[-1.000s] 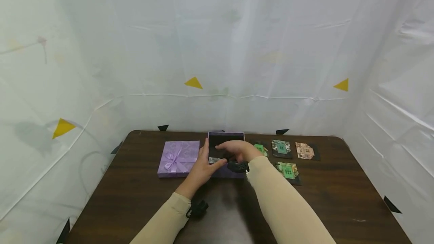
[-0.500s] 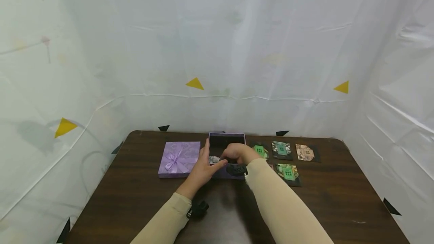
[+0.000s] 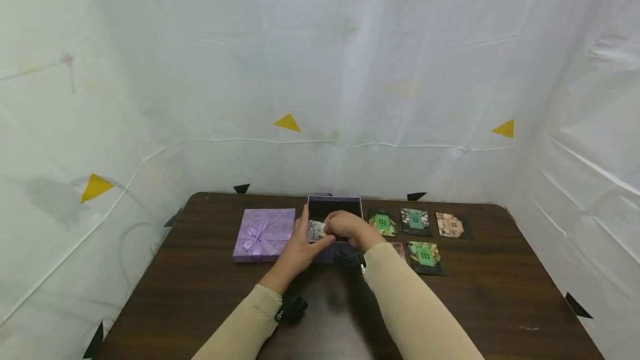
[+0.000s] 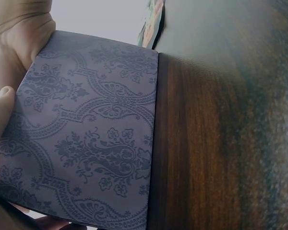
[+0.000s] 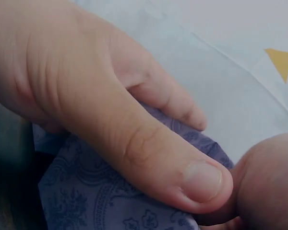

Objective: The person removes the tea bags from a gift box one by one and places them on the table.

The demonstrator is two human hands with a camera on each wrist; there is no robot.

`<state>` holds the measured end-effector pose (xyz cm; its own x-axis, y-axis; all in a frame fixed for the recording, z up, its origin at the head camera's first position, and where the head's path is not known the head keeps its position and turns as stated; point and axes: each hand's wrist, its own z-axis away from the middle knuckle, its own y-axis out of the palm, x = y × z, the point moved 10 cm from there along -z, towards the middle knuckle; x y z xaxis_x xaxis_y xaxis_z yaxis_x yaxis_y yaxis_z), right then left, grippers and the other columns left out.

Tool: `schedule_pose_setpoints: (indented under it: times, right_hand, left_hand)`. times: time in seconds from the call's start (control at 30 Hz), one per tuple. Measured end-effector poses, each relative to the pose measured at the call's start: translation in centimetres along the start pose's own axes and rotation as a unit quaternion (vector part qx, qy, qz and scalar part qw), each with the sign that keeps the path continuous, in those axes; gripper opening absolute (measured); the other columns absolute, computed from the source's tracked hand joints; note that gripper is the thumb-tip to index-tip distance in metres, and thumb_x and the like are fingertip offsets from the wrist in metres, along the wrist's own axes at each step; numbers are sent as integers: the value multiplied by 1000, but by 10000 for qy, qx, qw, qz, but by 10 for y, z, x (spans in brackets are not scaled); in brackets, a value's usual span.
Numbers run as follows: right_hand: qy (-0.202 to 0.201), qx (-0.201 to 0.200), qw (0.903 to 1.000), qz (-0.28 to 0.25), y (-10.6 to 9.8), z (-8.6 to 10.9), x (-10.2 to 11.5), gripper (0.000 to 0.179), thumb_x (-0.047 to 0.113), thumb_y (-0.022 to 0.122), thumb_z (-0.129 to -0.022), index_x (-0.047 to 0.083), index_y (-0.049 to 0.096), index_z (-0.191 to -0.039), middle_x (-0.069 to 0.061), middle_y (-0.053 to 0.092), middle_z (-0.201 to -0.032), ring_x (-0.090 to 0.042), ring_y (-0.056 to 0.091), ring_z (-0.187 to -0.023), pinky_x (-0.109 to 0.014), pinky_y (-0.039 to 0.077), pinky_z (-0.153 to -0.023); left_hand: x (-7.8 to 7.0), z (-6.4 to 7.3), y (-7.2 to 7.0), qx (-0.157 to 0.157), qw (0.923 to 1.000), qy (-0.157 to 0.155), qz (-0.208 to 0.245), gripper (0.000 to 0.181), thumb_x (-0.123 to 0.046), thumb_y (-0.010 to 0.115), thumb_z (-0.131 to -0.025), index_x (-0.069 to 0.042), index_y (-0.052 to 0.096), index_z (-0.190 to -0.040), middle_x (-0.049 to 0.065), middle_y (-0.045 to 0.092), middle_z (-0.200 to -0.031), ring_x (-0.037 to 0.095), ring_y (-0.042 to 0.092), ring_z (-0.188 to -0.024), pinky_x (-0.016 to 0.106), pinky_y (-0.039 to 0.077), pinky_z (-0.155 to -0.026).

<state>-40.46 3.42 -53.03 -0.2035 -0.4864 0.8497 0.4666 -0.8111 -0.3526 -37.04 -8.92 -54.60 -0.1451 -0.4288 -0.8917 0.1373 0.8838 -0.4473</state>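
In the head view, a purple patterned box (image 3: pixel 320 256) with a dark inside stands at the table's far middle. My left hand (image 3: pixel 300 242) grips its left side, thumb over the near rim. The box's near wall (image 4: pixel 96 124) fills much of the left wrist view. Inside, a small pale printed card (image 3: pixel 316 230) shows between my hands. My right hand (image 3: pixel 350 226) reaches over the near wall and pinches the card at its right; the pinched edge is hidden by the fingers. In the right wrist view my right thumb (image 5: pixel 201 182) lies close to the left thumb.
The purple box lid (image 3: pixel 264 235) with a ribbon bow lies left of the box. Several dark cards with printed house pictures lie to the right, among them a green one (image 3: pixel 425 255) and a peach one (image 3: pixel 451 224). A white patterned curtain (image 3: pixel 350 99) hangs behind the table.
My right hand lowers into the box, its fingers closing in. More of the pale card shows now and it looks raised. The left hand stays on the box.
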Motion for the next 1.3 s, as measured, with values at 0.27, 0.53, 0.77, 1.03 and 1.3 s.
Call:
schedule_pose_setpoints:
  times: [0.27, 0.53, 0.77, 1.03, 1.3]
  right_hand:
    - [-299, -254, 9981, -477, -5, 1, 2, 29, 20, 64, -110, -5, 71, -123, -6, 69, -96, -15, 60, -74, -31, 56, -72]
    - [-927, -129, 9952, -300, -3, 1, 14, 19, 21, 77, -103, 3, 74, -111, -3, 67, -95, -16, 61, -79, -30, 57, -71]
    - [-1181, -1055, 9860, -528, -20, 9, 13, 14, 16, 72, -106, 7, 63, -106, -6, 62, -89, -13, 49, -55, -29, 49, -54]
    - [-1851, -2280, 9429, -1571, -44, 33, 14, 56, 19, 68, -109, 29, 47, -160, -18, 55, -152, -11, 42, -48, -27, 43, -48]
    - [-2711, -3383, 8928, -1221, -53, 70, 15, 17, 17, 74, -106, 19, 78, -122, -8, 72, -108, -28, 73, -84, -35, 61, -79]
  left_hand:
    - [-1, -2, -2, -7, 10000, 18, 62, 126, -64, 81, -93, -22, -3, -177, 23, 18, -180, 47, 31, -162, 68, 32, -128]
    - [-6, -2, -4, 17, 9998, 80, 208, 126, -59, 81, -94, -20, -6, -177, 24, 19, -178, 46, 39, -157, 64, 35, -128]
    - [-6, -4, -3, -19, 9999, 137, 10, 126, -62, 80, -94, -18, -3, -177, 24, 19, -179, 45, 25, -165, 68, 29, -130]
    - [-6, -2, -4, -116, 9999, 78, 63, 125, -57, 83, -93, -18, 0, -177, 25, 20, -179, 47, 27, -165, 69, 28, -130]
    - [-4, 0, -2, -119, 9999, 12, 30, 124, -60, 82, -93, -20, 0, -178, 24, 20, -180, 48, 30, -163, 70, 31, -128]
